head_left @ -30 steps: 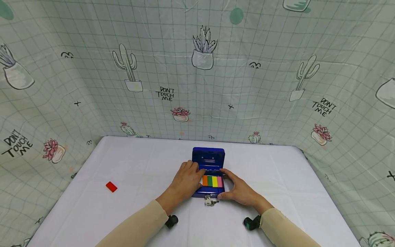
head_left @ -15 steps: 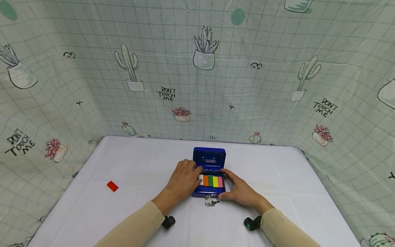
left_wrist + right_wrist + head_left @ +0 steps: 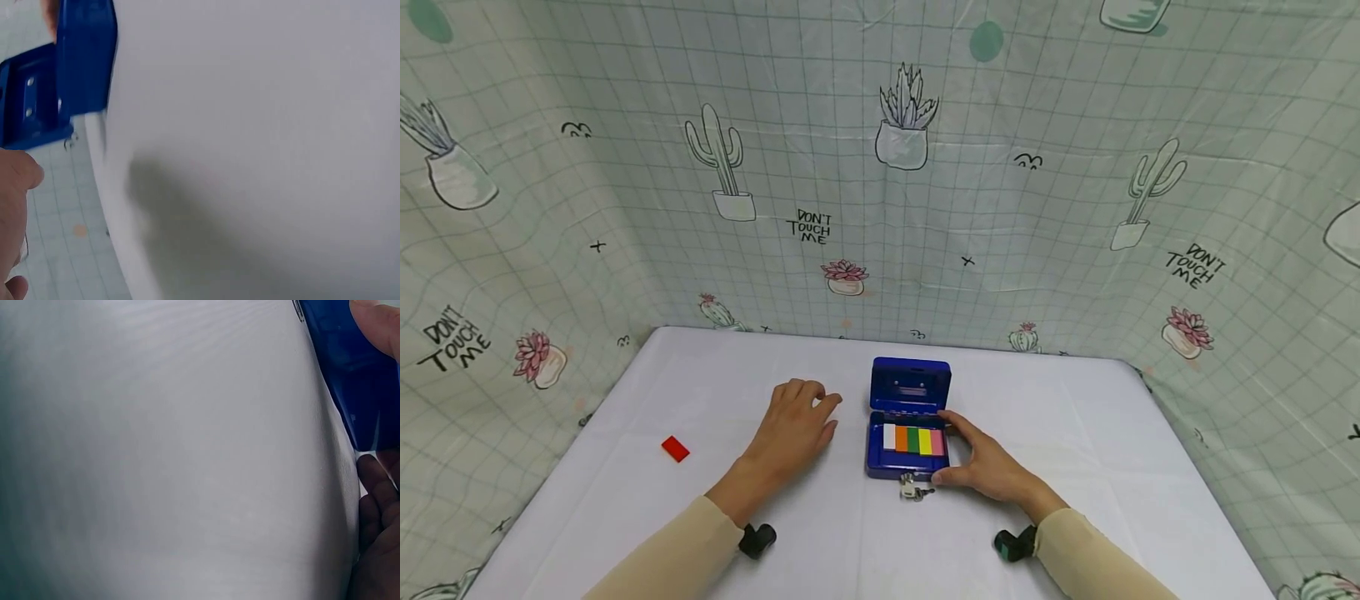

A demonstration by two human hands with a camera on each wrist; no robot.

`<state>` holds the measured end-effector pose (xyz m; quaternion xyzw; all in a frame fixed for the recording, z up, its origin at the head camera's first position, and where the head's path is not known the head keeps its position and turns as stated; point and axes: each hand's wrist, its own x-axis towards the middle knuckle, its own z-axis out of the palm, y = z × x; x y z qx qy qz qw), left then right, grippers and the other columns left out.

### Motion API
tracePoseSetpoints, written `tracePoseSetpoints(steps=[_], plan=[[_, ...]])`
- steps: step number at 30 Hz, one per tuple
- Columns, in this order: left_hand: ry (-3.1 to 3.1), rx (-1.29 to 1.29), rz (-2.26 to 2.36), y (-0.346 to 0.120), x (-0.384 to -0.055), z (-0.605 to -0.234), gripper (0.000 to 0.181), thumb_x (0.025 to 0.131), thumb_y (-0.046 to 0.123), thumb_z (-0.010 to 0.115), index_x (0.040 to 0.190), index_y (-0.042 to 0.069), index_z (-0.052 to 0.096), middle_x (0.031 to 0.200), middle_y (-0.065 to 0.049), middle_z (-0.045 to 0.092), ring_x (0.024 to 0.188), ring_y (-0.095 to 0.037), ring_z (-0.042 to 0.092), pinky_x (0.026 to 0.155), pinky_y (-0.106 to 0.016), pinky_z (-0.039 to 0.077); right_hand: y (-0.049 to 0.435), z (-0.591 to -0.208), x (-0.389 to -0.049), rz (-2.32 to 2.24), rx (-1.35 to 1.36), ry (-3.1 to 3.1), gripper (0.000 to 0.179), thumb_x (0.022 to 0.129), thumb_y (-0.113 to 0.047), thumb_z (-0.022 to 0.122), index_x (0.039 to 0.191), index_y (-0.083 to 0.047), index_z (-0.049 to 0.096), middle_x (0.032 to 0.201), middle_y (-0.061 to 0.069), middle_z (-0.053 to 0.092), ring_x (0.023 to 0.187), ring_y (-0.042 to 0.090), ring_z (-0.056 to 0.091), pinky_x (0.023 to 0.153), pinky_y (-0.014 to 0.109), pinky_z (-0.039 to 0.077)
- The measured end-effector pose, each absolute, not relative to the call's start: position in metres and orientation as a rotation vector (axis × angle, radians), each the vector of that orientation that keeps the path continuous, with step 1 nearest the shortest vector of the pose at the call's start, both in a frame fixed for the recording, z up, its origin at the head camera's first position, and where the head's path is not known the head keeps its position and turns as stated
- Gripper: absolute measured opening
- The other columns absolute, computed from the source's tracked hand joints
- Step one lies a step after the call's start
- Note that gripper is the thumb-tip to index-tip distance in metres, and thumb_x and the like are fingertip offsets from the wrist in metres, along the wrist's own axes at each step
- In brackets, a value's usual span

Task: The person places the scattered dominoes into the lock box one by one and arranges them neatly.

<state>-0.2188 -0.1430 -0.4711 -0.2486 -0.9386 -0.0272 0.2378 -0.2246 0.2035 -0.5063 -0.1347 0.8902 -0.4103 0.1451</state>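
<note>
A small blue cash box (image 3: 911,384) stands on the table with its lid raised. In its tray lies a row of coloured blocks (image 3: 913,440): white, orange, green, yellow and pink, side by side. My right hand (image 3: 988,465) grips the box's right side, thumb at the front corner and a finger near the hinge. The right wrist view shows the thumb on the blue wall (image 3: 359,381). Left of the box, my left hand (image 3: 792,427) hovers apart from it, fingers loosely bent and holding nothing. In the left wrist view the box (image 3: 87,62) is beyond the left thumb.
A red block (image 3: 675,448) lies alone at the left of the white table (image 3: 1060,417). Keys (image 3: 913,490) hang at the lock on the box's front. A patterned cloth (image 3: 970,208) rises behind the table and along both sides.
My left hand has come out of the box and moved left, uncovering the white block at the row's left end. The right hand has stayed on the box.
</note>
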Motion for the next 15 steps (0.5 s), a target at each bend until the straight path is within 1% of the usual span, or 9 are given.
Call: tracePoseSetpoints(steps=[7,15], plan=[[-2.593,-0.594,-0.127,-0.182,-0.216,-0.461,0.035,0.095,0.022,0.078,0.127,0.01,0.07,0.119,-0.013,0.062,0.114,-0.035,0.054,0.098,-0.051,0.046,0.203,-0.506,-0.224,-1.191,-0.384,2.559,0.106,0.08,-0.043,0.091,0.165,-0.022,0.032,0.164,0.015,0.044,0.148,0.037,0.042,0.122,0.068,0.025],[-2.604,-0.482,-0.167,-0.224,-0.207,-0.456,0.034,0.093,0.017,0.078,0.125,0.006,0.071,0.119,-0.018,0.063,0.113,-0.04,0.055,0.096,-0.056,0.045,0.203,-0.507,-0.224,-1.188,-0.4,2.57,0.105,0.08,-0.043,0.091,0.164,-0.023,0.033,0.161,0.013,0.047,0.145,0.035,0.045,0.122,0.068,0.026]])
